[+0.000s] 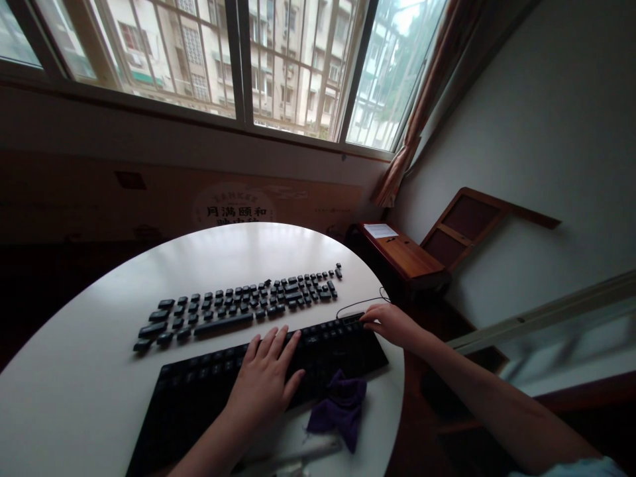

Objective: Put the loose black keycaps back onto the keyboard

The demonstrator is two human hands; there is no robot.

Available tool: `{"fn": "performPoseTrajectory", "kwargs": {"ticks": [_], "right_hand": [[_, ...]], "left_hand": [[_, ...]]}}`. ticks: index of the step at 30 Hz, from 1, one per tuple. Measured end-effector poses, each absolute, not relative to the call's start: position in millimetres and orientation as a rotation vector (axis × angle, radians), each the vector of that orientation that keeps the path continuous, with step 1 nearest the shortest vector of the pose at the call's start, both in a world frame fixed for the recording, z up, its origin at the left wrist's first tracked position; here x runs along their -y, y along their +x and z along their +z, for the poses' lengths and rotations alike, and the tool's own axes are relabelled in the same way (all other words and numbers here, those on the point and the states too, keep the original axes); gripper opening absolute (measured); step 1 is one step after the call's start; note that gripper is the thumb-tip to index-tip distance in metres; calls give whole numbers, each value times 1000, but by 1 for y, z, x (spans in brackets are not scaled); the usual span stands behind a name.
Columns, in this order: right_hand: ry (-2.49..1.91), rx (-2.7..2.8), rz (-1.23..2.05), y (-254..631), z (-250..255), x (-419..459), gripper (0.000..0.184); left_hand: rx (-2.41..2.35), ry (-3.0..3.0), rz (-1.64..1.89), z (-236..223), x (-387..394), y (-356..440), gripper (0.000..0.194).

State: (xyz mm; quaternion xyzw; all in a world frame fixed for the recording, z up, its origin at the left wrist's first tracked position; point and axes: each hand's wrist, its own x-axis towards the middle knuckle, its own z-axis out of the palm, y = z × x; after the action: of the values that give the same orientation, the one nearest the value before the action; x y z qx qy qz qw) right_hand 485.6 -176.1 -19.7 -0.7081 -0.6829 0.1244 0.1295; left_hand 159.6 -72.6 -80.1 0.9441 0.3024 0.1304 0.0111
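Observation:
A black keyboard (199,404) lies at a slant on the round white table, with keys along its far edge and a dark stretch nearer me. My left hand (265,377) rests flat on its middle, fingers spread, with nothing held. At the keyboard's far right corner, my right hand (392,324) has thumb and fingers drawn together; what sits between the fingertips is too small to tell. Loose black keycaps (223,328) are laid out in rows beyond the keyboard. A crumpled purple cloth (340,407) lies against its near edge, right of my left hand.
The white table (64,358) has a curved edge. A thin black cable (355,305) loops near my right hand. Pale, blurred items (303,460) lie at the near edge. A wooden bench (410,255) with paper (380,230) stands by the wall below the curtain (402,165).

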Motion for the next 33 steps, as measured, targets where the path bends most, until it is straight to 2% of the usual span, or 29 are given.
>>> {"fn": "performPoseTrajectory", "kwargs": {"ticks": [8, 17, 20, 23, 28, 33], "right_hand": [[-2107, 2017, 301, 479, -18, 178, 20], [-2366, 2238, 11, 454, -5, 180, 26], [-2386, 2273, 131, 464, 5, 166, 14], [-2366, 2189, 297, 489, 21, 130, 12], [-2398, 1855, 181, 533, 37, 40, 29], [-2425, 1834, 412, 554, 15, -13, 45]], "left_hand": [[-923, 2952, 468, -83, 72, 160, 63], [-935, 2934, 393, -78, 73, 161, 63], [-943, 2927, 402, -79, 73, 161, 62], [-955, 2920, 400, -80, 73, 160, 62], [-984, 2904, 357, -75, 76, 160, 62], [-986, 2883, 345, -72, 77, 159, 63]]}}
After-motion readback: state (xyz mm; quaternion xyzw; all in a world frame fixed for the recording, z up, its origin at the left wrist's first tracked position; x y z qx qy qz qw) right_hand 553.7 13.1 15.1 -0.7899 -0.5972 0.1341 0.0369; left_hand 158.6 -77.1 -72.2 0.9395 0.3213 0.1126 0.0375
